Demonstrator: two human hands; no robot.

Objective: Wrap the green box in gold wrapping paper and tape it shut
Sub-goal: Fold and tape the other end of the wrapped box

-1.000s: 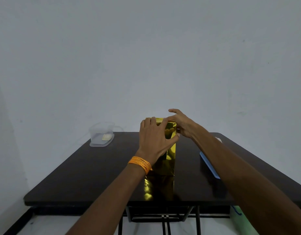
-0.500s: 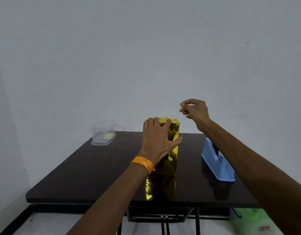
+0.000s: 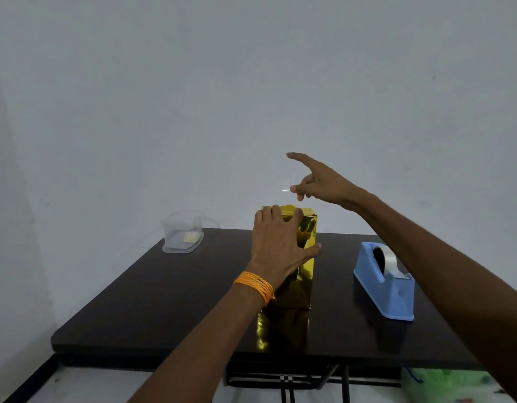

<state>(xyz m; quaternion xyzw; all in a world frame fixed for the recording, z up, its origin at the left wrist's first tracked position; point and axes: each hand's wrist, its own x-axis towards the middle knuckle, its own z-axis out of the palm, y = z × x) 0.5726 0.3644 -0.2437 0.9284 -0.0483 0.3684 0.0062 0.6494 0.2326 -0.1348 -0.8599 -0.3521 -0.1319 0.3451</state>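
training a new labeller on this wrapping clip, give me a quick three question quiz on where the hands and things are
1. True or false: the left hand presses flat against the gold-wrapped box, which stands upright on the table.
2. What stands to the right of the box? A) a clear plastic container B) the blue tape dispenser C) scissors
3. Does the right hand touch the box?

Key: 1 true; 2 B; 3 no, it hangs above the box, apart from it, apparently pinching a tape piece.
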